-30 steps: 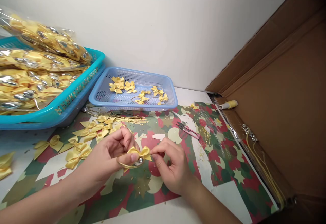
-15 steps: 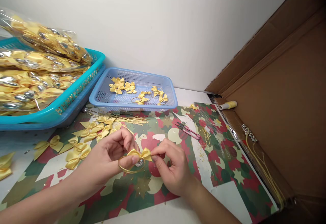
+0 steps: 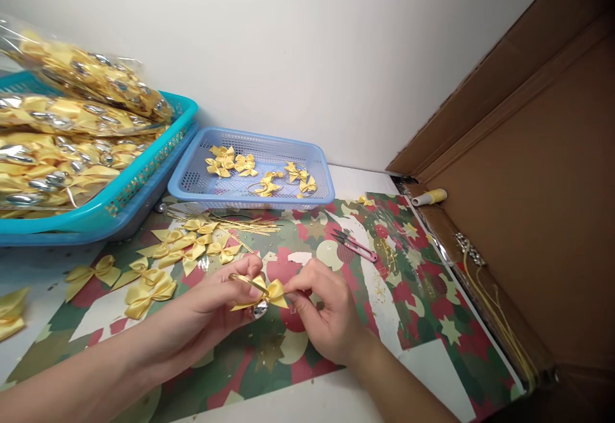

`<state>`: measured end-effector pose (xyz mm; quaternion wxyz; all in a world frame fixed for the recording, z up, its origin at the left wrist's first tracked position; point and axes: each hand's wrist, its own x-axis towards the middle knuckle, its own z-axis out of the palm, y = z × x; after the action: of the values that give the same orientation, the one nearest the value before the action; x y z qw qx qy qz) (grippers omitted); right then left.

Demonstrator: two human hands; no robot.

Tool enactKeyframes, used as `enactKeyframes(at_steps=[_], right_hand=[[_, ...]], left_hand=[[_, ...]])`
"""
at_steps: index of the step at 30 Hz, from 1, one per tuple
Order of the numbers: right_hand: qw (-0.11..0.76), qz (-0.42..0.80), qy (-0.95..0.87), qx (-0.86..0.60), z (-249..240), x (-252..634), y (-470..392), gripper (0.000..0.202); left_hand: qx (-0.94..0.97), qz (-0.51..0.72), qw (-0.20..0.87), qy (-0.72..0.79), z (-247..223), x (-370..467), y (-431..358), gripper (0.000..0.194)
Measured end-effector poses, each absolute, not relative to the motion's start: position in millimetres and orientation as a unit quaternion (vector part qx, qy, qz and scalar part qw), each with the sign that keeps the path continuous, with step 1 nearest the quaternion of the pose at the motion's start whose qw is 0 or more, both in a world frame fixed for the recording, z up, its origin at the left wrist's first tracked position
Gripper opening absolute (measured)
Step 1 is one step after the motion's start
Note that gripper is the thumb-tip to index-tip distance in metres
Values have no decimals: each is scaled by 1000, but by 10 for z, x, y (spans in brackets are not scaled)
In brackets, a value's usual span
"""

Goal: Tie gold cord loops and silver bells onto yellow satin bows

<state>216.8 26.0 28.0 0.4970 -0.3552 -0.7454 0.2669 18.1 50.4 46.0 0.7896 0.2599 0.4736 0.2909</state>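
Note:
Between my two hands is a yellow satin bow [image 3: 275,292] with a gold cord loop [image 3: 247,280] and a shiny silver bead or bell [image 3: 260,309] below its middle. My left hand [image 3: 230,298] pinches the bow's left side and the cord, thumb on top. My right hand [image 3: 324,311] is closed, thumb and forefinger pressed together at the bow's right loop. More yellow bows [image 3: 150,291] lie loose on the patterned paper to the left of my hands, and gold cords [image 3: 245,224] lie behind them.
A blue basket [image 3: 250,202] with several finished-looking bows stands at the back. At the left, a turquoise basket [image 3: 144,176] holds bagged bows. Pink thread snips [image 3: 355,247] lie right of centre. A cardboard wall [image 3: 528,154] rises on the right, with cords hanging beside it.
The gold loop has swung from below the bow to above its left side. My left fingers have curled and shifted their grip; my right hand has barely moved.

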Motion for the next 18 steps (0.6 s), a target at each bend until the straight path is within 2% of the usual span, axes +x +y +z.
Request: enactKeyframes(at_steps=[5,12,18], right_hand=[[499,250,-745,-364,292,2159,266,20],[497,234,-745,-378,320,2147,258,19],[496,227,-740,-394,334,2137,248,19]], left_hand=[[218,289,798,481,424,179,510,25],[214,320,778,496,441,188,461,10],[221,342,752,518,525,228,463,13]])
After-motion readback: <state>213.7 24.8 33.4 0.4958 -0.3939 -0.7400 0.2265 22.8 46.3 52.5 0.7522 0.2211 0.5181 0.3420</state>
